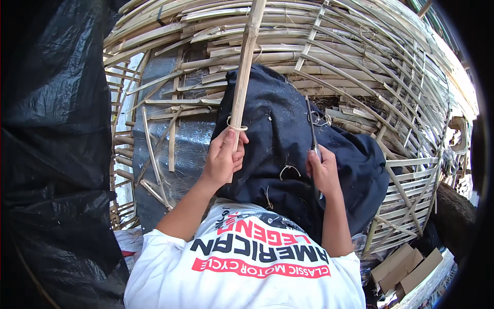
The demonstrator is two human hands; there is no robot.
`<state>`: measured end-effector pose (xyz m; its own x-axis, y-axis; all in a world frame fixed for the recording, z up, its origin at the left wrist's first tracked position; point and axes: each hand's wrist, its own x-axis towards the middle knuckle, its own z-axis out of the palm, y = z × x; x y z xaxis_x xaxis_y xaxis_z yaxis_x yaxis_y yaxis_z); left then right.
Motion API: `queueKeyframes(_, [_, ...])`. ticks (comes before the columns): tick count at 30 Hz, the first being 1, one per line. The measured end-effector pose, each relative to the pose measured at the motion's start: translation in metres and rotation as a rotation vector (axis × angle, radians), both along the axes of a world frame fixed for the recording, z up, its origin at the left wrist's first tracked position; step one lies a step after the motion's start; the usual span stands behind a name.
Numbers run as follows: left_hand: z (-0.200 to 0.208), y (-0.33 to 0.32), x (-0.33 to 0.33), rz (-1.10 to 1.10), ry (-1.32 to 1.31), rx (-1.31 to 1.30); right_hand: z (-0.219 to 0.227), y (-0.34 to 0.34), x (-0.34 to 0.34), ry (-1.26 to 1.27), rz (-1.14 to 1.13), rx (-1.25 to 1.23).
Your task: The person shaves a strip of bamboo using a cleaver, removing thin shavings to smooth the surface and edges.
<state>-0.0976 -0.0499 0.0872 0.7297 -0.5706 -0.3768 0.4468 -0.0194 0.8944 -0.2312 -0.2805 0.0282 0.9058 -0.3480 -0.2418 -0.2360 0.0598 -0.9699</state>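
Observation:
My left hand (222, 158) is closed around the lower end of a long bamboo stick (246, 67), which rises steeply and runs out past the top of the view. A thin pale loop (237, 127) circles the stick just above my fingers. To the right, my right hand (323, 169) grips a knife (312, 121) by its handle. Its narrow dark blade points away from me, apart from the stick. Dark cloth (278, 134) covers my lap beneath both hands, with small pale shavings on it.
Split bamboo strips (231, 62) lie piled across the far side. Woven bamboo lattice (396, 103) curves around the right. Black plastic sheeting (56, 129) hangs at the left, and a grey sheet (190, 144) lies beside my lap. An open cardboard box (406, 273) sits low at the right.

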Motion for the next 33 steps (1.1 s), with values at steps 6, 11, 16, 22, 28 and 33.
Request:
queueKeyframes(6, [-0.015, -0.075, -0.025, -0.032, -0.106, -0.460, 0.032, 0.043, -0.012, -0.089, -0.057, 0.041])
queueKeyframes(11, [-0.028, -0.116, -0.040, -0.031, -0.174, -0.454, 0.040, 0.038, -0.029, -0.215, -0.299, 0.344])
queueKeyframes(16, [-0.026, -0.108, -0.037, -0.297, -0.232, -0.309, 0.042, 0.005, -0.057, -0.219, -0.235, 0.459])
queueKeyframes(22, [0.008, -0.055, -0.006, -0.614, -0.465, 0.169, 0.053, -0.037, -0.086, -0.126, -0.145, 0.275])
queueKeyframes(28, [0.046, -0.004, 0.049, -0.263, -1.529, 0.625, 0.047, -0.079, -0.111, -0.052, 0.052, 0.261])
queueKeyframes(33, [0.036, 0.017, 0.089, -0.570, -1.721, 0.771, 0.056, -0.105, -0.121, -0.020, 0.187, 0.249])
